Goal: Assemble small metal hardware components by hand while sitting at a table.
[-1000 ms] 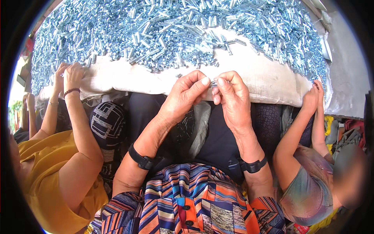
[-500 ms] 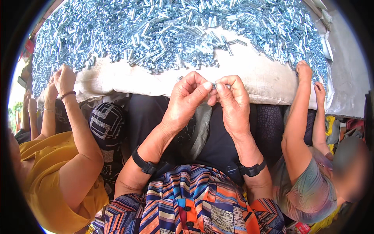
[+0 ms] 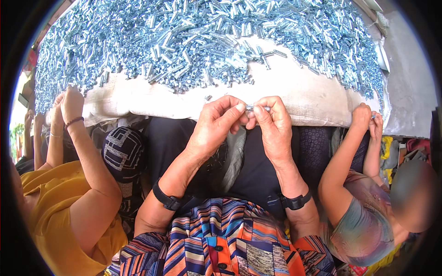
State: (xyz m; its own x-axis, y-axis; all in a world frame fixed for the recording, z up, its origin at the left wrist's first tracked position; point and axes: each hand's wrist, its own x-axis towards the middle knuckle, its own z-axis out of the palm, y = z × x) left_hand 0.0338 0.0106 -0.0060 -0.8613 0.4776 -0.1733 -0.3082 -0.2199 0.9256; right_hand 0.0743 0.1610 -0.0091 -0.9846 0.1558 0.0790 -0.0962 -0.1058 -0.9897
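Observation:
Between my two hands, over my lap at the near edge of the cloth, is a small shiny metal anchor bolt (image 3: 250, 108). My left hand (image 3: 215, 120) pinches its left part between thumb and forefinger. My right hand (image 3: 275, 126) is closed round its right end, thumb and fingers pressed on it. The fingertips cover much of the piece. Beyond my hands a wide heap of silvery metal sleeves and bolts (image 3: 184, 46) is spread over the pale cloth (image 3: 152, 99).
A person in a mustard top (image 3: 64, 202) works close on my left, hands at the heap. On my right a person in a patterned top (image 3: 368, 225) holds a small metal piece. A grey surface (image 3: 410, 73) lies at the far right.
More of the metal piece shows between my fingertips. The right-hand person's hands have come back from the heap and together. The whole view has shifted slightly.

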